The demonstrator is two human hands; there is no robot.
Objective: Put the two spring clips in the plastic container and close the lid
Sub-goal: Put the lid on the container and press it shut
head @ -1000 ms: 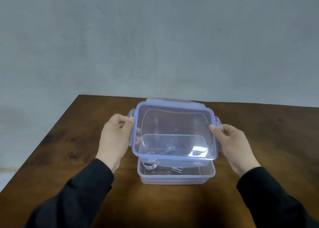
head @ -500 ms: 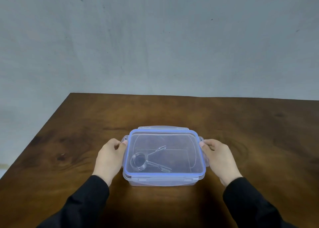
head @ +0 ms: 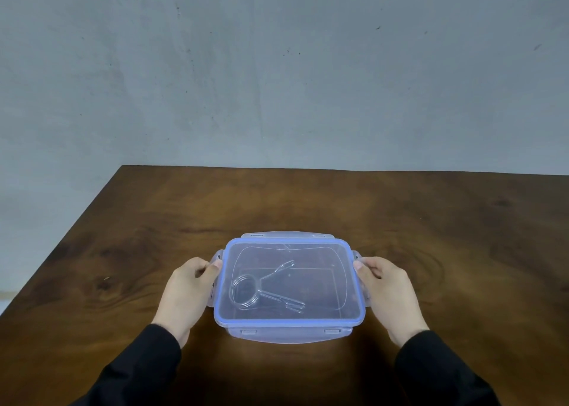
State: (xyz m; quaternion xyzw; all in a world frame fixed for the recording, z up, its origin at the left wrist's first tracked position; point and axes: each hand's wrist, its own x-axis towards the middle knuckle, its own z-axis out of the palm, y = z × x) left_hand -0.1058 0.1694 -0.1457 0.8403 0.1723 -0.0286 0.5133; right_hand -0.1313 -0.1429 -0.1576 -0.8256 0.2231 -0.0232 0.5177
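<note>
The clear plastic container sits on the wooden table with its blue-rimmed lid lying flat on top. Through the lid I see metal spring clips lying in the left half; they overlap, so I cannot separate them clearly. My left hand grips the lid's left side flap, thumb tip on the rim. My right hand holds the right side flap in the same way. The front and back flaps stick out level.
The brown wooden table has its left edge running diagonally at the left and its far edge against a grey wall. Black sleeves cover both forearms.
The lid was held tilted above the container a second ago; both hands have lowered it flat onto the container and now rest on the side flaps.
</note>
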